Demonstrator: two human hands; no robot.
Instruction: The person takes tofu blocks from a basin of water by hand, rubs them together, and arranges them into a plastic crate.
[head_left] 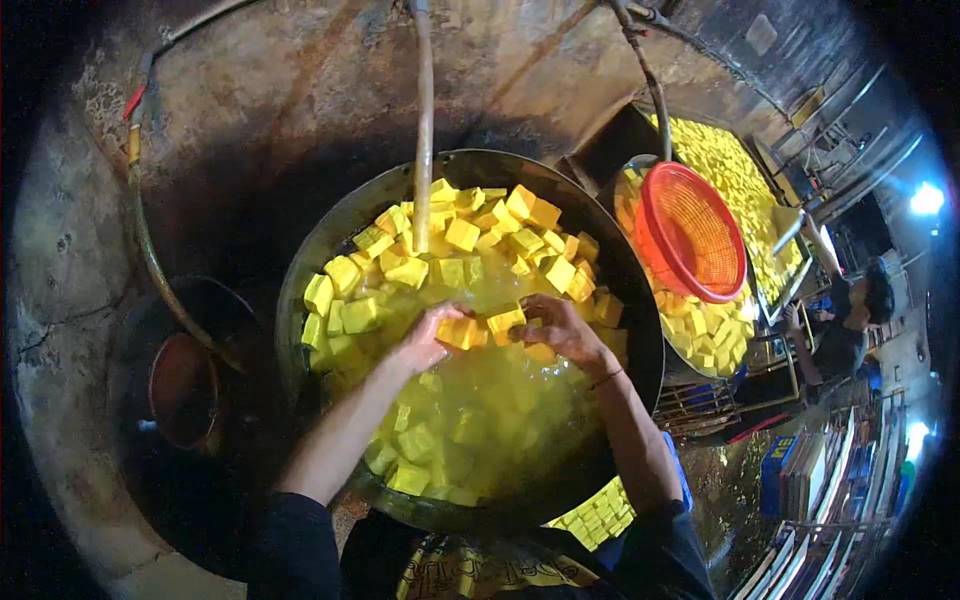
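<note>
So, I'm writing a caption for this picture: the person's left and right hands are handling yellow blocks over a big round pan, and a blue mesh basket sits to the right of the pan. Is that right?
Not quite: the mesh basket is red, not blue, as the head view shows. The rest stands: the left hand and right hand are handling yellow blocks over the big round pan.

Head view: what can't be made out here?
All in the head view:
Vat: bottom hidden under cloudy liquid.
Left hand: most fingertips hidden by its yellow block.
Farther block pile: partly covered by the red basket.
Shirt lettering: creased, cut off by the lower edge.
</note>
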